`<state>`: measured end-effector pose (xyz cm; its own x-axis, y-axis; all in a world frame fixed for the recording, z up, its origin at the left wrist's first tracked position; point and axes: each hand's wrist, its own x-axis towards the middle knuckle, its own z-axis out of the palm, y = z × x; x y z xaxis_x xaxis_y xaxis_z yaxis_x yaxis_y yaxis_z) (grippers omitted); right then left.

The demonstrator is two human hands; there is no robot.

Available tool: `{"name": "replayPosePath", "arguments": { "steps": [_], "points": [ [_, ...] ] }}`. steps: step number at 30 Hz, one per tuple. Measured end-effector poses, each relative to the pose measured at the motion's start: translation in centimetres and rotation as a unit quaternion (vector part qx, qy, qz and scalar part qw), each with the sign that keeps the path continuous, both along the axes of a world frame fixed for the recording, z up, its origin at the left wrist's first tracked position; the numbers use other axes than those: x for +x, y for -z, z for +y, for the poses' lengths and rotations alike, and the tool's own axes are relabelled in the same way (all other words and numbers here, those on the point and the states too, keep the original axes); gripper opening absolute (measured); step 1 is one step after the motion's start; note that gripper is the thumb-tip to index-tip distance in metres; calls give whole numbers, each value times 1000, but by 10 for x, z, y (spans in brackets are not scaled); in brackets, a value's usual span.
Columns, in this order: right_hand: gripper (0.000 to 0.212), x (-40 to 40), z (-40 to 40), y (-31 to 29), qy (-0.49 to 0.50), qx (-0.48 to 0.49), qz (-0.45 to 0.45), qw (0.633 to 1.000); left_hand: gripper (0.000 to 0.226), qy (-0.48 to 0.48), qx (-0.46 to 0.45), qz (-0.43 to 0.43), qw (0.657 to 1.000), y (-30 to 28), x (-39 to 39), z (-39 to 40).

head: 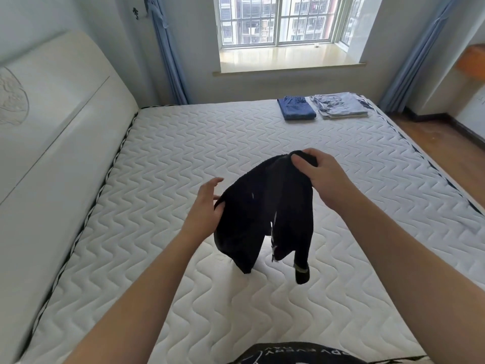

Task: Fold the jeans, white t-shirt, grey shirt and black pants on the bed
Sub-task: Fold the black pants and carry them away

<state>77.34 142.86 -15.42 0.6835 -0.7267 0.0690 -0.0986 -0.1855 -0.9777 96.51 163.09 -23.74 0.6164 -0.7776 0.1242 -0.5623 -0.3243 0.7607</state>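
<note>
A cream padded headboard (52,122) flanks the white quilted mattress (162,158) at far left; over the middle of the bed, the left hand (207,203) meets the near-left edge of a pair of soft black knit pants (262,206), thumb tucked against the cloth and fingers spread loose above it; whether it truly grips cannot be told; the garment hangs bunched between both hands, clear of the mattress save perhaps its lowest cuffs, its legs trailing down toward the person; the right hand (317,177), higher and farther out, pinches the waistband end with curled fingers; the waistband thus runs slantwise from near-left to far-right, so the next move likely calls for drawing the hands apart to spread it; at far right, the folded blue denim jeans (296,107) and a folded stack of pale grey-white shirts (341,105) lie side by side, well apart from the hands.
</note>
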Motion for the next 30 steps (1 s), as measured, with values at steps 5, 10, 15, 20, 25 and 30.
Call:
{"name": "replayPosePath", "arguments": {
  "steps": [5,10,15,20,25,30],
  "points": [
    [16,5,-3,-6,0,4,-10,1000,41,28,-97,-156,983,30,-24,7],
    [18,8,-4,-6,5,29,-21,999,40,39,-39,-285,957,65,-55,13],
    [14,6,-5,-2,-14,35,-15,999,42,49,159,-190,968,80,-55,10],
    [5,-9,-20,9,13,-39,18,999,20,44,137,-39,989,51,-23,11],
    [14,-24,-42,15,-10,-142,94,985,18,45,97,-56,993,-9,21,9],
    [9,-35,-57,10,-27,-264,158,951,17,90,121,-83,985,-72,53,8]
  ]
}}
